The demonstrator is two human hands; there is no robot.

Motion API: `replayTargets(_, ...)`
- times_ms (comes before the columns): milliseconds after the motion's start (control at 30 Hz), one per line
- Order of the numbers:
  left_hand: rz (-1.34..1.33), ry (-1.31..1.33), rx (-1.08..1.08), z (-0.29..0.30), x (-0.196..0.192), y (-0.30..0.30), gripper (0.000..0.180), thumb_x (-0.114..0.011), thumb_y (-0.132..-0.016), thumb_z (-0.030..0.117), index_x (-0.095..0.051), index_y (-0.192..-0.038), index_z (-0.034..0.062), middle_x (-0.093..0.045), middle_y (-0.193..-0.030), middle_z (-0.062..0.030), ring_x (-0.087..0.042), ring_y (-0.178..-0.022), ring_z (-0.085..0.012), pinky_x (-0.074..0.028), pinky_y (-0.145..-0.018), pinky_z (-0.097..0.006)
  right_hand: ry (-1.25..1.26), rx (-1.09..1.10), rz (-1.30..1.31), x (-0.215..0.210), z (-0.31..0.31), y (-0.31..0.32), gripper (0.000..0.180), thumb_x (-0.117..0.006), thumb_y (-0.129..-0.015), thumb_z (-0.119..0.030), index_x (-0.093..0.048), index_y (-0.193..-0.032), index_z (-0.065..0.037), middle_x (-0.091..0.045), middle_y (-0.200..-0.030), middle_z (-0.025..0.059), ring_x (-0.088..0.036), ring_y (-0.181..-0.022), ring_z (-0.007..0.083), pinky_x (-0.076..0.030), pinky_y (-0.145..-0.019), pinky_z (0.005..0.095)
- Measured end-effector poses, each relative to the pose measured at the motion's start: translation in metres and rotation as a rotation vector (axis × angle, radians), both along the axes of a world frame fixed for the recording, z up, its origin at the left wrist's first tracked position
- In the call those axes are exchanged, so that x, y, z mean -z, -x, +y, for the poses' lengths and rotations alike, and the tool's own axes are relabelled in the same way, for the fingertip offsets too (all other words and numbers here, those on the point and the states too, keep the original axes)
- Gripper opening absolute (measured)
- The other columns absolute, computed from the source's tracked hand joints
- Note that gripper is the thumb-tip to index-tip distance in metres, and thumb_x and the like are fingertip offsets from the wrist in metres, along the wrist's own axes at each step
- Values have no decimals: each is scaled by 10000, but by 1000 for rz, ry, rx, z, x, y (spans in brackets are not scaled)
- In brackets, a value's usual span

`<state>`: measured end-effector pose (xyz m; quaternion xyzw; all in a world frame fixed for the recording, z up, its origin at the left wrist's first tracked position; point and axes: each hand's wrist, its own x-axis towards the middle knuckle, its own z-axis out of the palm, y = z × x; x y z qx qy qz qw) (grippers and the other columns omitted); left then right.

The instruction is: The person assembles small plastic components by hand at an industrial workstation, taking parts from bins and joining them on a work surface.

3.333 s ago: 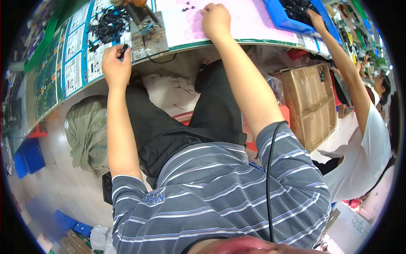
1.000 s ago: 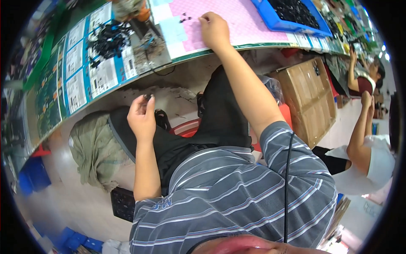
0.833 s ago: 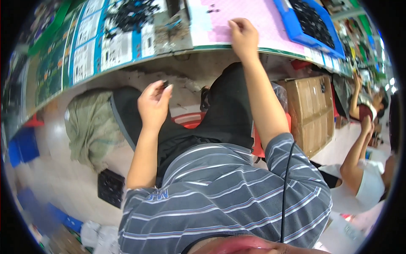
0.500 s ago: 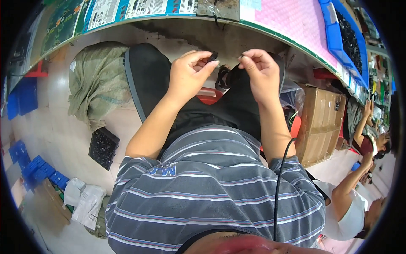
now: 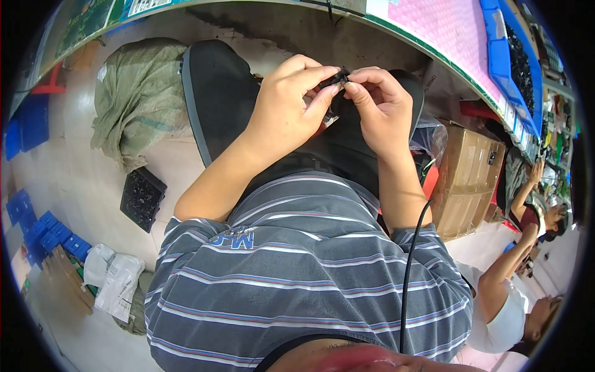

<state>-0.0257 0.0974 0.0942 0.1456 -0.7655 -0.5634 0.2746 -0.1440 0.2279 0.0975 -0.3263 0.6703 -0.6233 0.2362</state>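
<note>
Above my lap, a small black part (image 5: 338, 77) is pinched between the thumb and fingers of my left hand (image 5: 296, 102). Its exact kind is too small to make out. My right hand (image 5: 379, 105) is closed in a pinch right beside it, the fingertips meeting the part's right end. Whatever tiny thing the right fingertips hold is mostly hidden by them. Both hands are held close together, just short of the workbench edge.
Ahead runs a workbench with a pink sheet (image 5: 427, 31) and a blue bin (image 5: 517, 68) of black parts. A cardboard box (image 5: 468, 180) stands at right, near co-workers. On the left floor lie a green sack (image 5: 139, 99), a black tray (image 5: 142, 198) and blue bins (image 5: 46, 232).
My hands have come together from a gap apart. The black part in my left hand now meets my right fingertips. The view has shifted slightly.
</note>
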Motion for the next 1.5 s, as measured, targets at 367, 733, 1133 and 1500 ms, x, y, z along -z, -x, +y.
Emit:
replayTargets(367, 33, 203, -68, 1, -1, -4, 219, -715, -830, -15, -708, -1048, -31, -644, -927, -132, -664, -703, -235, -536, -623, -305, 18, -37, -22, -1, -3, -3, 63, -687, -921, -15, -648, -954, 21, -646, -875, 26, -604, -761, 81, -491, -687, 216)
replayTargets(733, 39, 222, -59, 3, -2, 0, 231, -720, -816, -30, -703, -1046, -31, -629, -927, -122, -647, -693, -232, -524, -613, -311, -2, -20, -124, -2, -1, -2, 70, -689, -925, -37, -644, -953, 9, -638, -827, 1, -574, -739, 58, -471, -670, 204)
replayTargets(1133, 59, 228, -56, 4, -4, 2, 226, -705, -812, -50, -692, -1037, -42, -608, -894, -123, -626, -686, -243, -513, -602, -318, 76, -37, -328, 2, -3, 1, 71, -676, -935, -46, -630, -968, -3, -630, -846, 6, -579, -759, 70, -473, -692, 208)
replayTargets(1500, 94, 224, -107, 9, 4, 4, 270, -734, -801, -59, -700, -1067, -37, -614, -854, -99, -600, -661, -165, -491, -590, -267, 226, -18, -632, 8, -9, -7, 37, -636, -948, -26, -605, -967, -16, -623, -857, 29, -564, -723, 90, -461, -679, 225)
